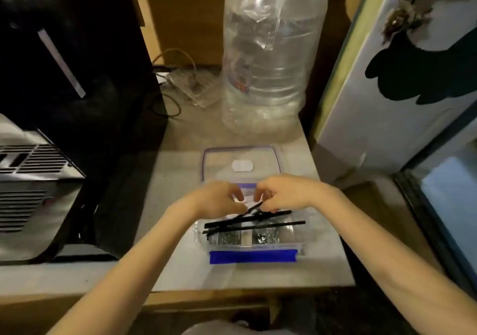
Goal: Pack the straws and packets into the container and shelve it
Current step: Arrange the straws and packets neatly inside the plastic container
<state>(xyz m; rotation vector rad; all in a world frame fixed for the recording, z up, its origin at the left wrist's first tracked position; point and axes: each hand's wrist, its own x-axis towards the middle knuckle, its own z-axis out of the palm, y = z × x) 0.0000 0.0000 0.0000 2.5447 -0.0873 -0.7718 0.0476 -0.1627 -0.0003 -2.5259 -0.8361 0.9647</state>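
A clear plastic container (pixel 253 247) with a blue front clip sits on the counter in front of me. Several black straws (pixel 258 222) lie slanted across its open top, and dark packets (pixel 229 238) show inside. Its clear lid (pixel 241 165) with a purple rim lies flat just behind it. My left hand (pixel 219 199) and my right hand (pixel 281 192) meet above the container's back edge. Both pinch the raised end of one black straw (pixel 254 208) between their fingertips. A small white packet (pixel 247 196) shows between the hands.
A large clear water bottle (pixel 271 58) stands behind the lid. A black coffee machine (pixel 64 89) with a metal drip grille fills the left. Cables and a clear plastic item (pixel 191 87) lie at the back. A fridge door (pixel 400 76) rises on the right.
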